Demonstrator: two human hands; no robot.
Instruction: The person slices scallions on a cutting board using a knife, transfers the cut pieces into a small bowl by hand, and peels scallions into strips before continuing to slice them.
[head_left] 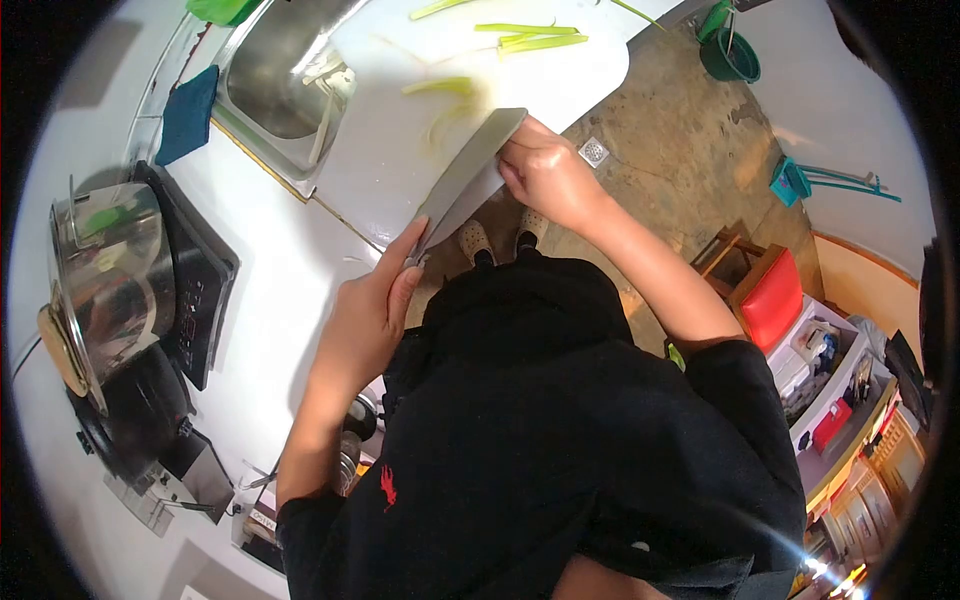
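Observation:
A thin, flat grey-green board point(468, 170), seen almost edge-on and tilted, is held between my two hands above the counter's front edge. My left hand point(368, 315) pinches its lower left end between thumb and fingers. At the opposite end, the fingers of my right hand point(552, 172) are closed on it. Whether it is a cutting board, I cannot tell for certain. Just beyond it, pale green vegetable stalks point(440, 88) lie on the white counter point(370, 165), and more cut green stalks point(540, 42) rest farther back.
A steel sink point(265, 90) with pale scraps in it is at the left, beside a blue cloth point(187, 115). A black induction cooker point(195, 280) and a clear-sided pot point(115, 270) stand further left. On the floor are a green bucket point(730, 57) and a red-seated chair point(772, 300).

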